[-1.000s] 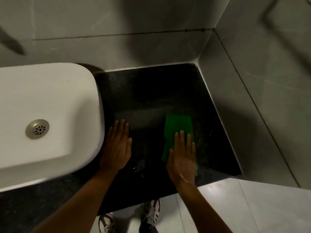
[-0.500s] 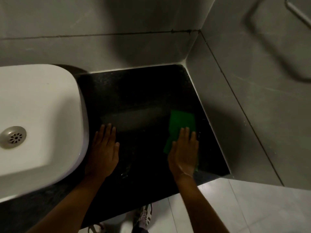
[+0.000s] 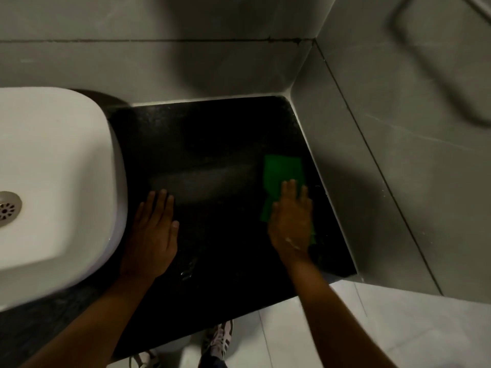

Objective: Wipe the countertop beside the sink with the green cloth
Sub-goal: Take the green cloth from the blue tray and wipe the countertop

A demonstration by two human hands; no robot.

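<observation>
A green cloth (image 3: 281,173) lies flat on the black countertop (image 3: 218,144), near its right edge by the side wall. My right hand (image 3: 291,221) presses palm-down on the cloth's near half, fingers together and pointing away from me. The far half of the cloth sticks out beyond my fingertips. My left hand (image 3: 154,235) rests flat on the bare countertop, right beside the white sink (image 3: 53,168), holding nothing. A faint wet streak shines on the stone between the hands.
Grey tiled walls (image 3: 398,155) close the countertop at the back and right. The sink's metal drain (image 3: 8,208) shows at the left edge. The counter's front edge drops to a pale tiled floor (image 3: 332,328), where my shoes (image 3: 218,341) stand.
My right hand and the cloth slid right and away, closer to the side wall. The left hand stayed flat beside the sink. The view shifted slightly rightward.
</observation>
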